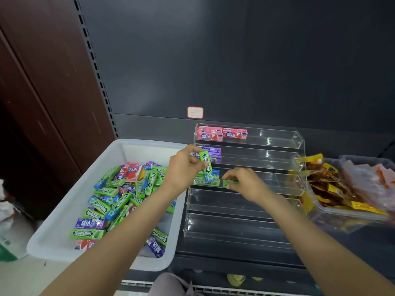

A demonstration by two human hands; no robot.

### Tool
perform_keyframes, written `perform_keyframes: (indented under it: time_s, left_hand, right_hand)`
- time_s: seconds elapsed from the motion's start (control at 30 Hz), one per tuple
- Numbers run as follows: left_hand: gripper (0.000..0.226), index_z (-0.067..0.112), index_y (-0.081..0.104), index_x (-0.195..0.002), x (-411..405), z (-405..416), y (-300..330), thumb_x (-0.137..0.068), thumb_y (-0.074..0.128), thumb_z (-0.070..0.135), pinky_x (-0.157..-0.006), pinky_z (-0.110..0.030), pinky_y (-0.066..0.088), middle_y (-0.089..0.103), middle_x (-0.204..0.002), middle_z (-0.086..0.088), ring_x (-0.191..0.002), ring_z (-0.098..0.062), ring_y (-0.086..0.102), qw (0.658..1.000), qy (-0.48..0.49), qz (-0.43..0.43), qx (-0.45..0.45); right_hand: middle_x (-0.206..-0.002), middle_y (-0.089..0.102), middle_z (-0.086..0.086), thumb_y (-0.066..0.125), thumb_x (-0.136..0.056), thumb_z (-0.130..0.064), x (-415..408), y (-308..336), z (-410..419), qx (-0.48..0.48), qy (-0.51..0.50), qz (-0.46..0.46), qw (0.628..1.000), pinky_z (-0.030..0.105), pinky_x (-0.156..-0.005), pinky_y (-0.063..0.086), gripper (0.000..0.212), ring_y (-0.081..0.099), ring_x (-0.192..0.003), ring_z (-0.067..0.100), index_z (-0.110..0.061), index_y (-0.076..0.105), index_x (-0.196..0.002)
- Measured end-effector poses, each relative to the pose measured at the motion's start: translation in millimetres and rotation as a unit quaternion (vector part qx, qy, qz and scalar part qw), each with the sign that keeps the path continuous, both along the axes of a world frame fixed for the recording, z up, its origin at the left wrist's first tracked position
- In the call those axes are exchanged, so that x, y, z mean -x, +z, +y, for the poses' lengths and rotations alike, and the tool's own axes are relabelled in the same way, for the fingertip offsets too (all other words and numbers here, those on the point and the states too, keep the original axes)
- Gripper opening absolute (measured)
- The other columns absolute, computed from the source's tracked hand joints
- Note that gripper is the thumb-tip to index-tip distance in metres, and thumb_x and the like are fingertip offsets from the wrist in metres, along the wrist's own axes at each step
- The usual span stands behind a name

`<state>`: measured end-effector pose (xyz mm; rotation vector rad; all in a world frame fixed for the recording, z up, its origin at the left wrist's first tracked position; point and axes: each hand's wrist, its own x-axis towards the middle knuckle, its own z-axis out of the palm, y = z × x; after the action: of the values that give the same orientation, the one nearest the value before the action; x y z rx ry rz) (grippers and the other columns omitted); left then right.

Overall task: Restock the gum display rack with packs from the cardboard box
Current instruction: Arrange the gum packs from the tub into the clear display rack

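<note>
A: What does the head view show?

B: The left hand (181, 167) holds a green gum pack (205, 166) tilted, in front of the clear rack (277, 189). The right hand (245, 181) has its grip pinched on another green pack (229, 183), lying on the rack's third tier beside a green stack (205, 182).

A: And the supply?

B: Loose packs fill a white bin (64, 210) left of the rack. Pink packs (222, 133) fill the top tier, purple packs (211, 151) the second.
</note>
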<state>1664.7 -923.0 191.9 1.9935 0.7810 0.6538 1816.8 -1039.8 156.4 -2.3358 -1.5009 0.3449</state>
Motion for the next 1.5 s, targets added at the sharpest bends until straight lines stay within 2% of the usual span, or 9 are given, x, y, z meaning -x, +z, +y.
perform_keyframes:
  time_s: [0.3, 0.5, 0.67, 0.87, 1.0, 1.07, 1.17, 1.33, 1.5]
  left_hand:
    - [0.031, 0.018, 0.058, -0.112, 0.8, -3.5, -1.4, -0.083, 0.070, 0.022, -0.079, -0.027, 0.050, 0.070, -0.080, -0.004, -0.079, -0.015, 0.065, 1.000, 0.002, 0.000, 0.003]
    - [0.024, 0.023, 0.057, -0.102, -0.4, -2.7, -5.2, -0.083, 0.070, 0.021, -0.083, -0.036, 0.053, 0.071, -0.078, -0.002, -0.079, -0.017, 0.068, 0.999, 0.001, -0.009, 0.036]
    - [0.020, 0.019, 0.053, -0.092, -9.5, -11.4, -9.7, -0.083, 0.070, 0.014, -0.085, -0.043, 0.054, 0.071, -0.073, -0.004, -0.071, -0.017, 0.068, 0.993, -0.022, -0.053, 0.103]
    - [0.016, 0.017, 0.054, -0.090, -25.0, -23.0, -10.6, -0.084, 0.067, 0.010, -0.088, -0.043, 0.054, 0.072, -0.083, -0.010, -0.083, -0.024, 0.070, 0.985, -0.053, -0.071, 0.150]
    - [0.018, 0.011, 0.060, -0.105, -26.7, -17.7, -17.3, -0.087, 0.063, 0.011, -0.083, -0.021, 0.052, 0.069, -0.103, -0.006, -0.090, -0.013, 0.063, 0.998, -0.057, 0.007, -0.002]
    - [0.029, 0.009, 0.059, -0.117, -27.1, -13.1, -24.1, -0.088, 0.062, 0.013, -0.095, -0.024, 0.045, 0.064, -0.117, -0.005, -0.106, -0.015, 0.058, 0.989, -0.085, 0.076, -0.089]
    - [0.042, 0.015, 0.051, -0.130, -31.2, -8.8, -33.3, -0.090, 0.060, 0.025, -0.104, -0.031, 0.035, 0.053, -0.133, -0.003, -0.124, -0.019, 0.043, 0.949, -0.142, 0.187, -0.212]
    - [0.047, 0.025, 0.042, -0.138, -44.7, -7.2, -36.6, -0.094, 0.051, 0.037, -0.102, -0.035, 0.029, 0.048, -0.138, 0.004, -0.125, -0.018, 0.035, 0.886, -0.191, 0.276, -0.320]
    - [0.044, 0.027, 0.043, -0.139, -53.6, -9.3, -36.4, -0.096, 0.046, 0.035, -0.096, -0.034, 0.029, 0.053, -0.133, 0.004, -0.119, -0.019, 0.037, 0.862, -0.194, 0.295, -0.365]
  right_hand:
    - [-0.112, 0.065, 0.005, 0.060, -0.087, -0.002, 8.3, -12.2, 8.7, -0.057, -0.022, 0.006, 0.998, 0.032, -0.092, 0.050, 0.024, 0.060, -0.104, 0.016, -0.011, 0.061, -0.109]
    - [-0.106, 0.062, 0.001, 0.065, -0.086, -0.010, 8.9, -0.6, 0.3, -0.118, -0.031, 0.023, 0.992, 0.020, -0.085, 0.047, 0.022, 0.058, -0.096, 0.011, -0.013, 0.062, -0.108]
    - [-0.091, 0.069, -0.003, 0.065, -0.087, -0.018, 16.2, 19.1, -6.9, -0.213, -0.027, 0.209, 0.954, 0.019, -0.075, 0.051, 0.011, 0.065, -0.082, 0.009, -0.016, 0.066, -0.098]
    - [-0.089, 0.071, 0.003, 0.070, -0.081, -0.010, 3.4, 16.9, -15.3, -0.209, -0.029, 0.221, 0.952, 0.028, -0.075, 0.054, 0.014, 0.066, -0.083, 0.019, -0.017, 0.070, -0.093]
    - [-0.088, 0.069, 0.005, 0.070, -0.082, -0.011, -7.9, 14.1, -20.0, -0.224, -0.072, 0.195, 0.952, 0.023, -0.069, 0.052, 0.012, 0.063, -0.077, 0.017, -0.015, 0.070, -0.093]
    - [-0.086, 0.066, 0.003, 0.069, -0.083, -0.011, -11.6, 14.5, -22.9, -0.233, -0.092, 0.188, 0.950, 0.013, -0.063, 0.048, 0.014, 0.059, -0.073, 0.010, -0.011, 0.069, -0.097]
    - [-0.081, 0.062, -0.006, 0.067, -0.084, -0.010, -14.5, 15.1, -26.2, -0.244, -0.110, 0.195, 0.944, 0.017, -0.065, 0.049, 0.011, 0.056, -0.073, 0.006, -0.014, 0.067, -0.095]
    - [-0.082, 0.064, -0.008, 0.066, -0.085, -0.011, -17.6, 15.2, -29.6, -0.247, -0.122, 0.203, 0.939, 0.028, -0.075, 0.053, 0.012, 0.058, -0.076, 0.006, -0.013, 0.068, -0.097]
    - [-0.083, 0.064, -0.007, 0.066, -0.085, -0.011, -20.9, 14.5, -33.5, -0.244, -0.128, 0.199, 0.940, 0.033, -0.079, 0.053, 0.011, 0.059, -0.078, 0.009, -0.013, 0.068, -0.095]
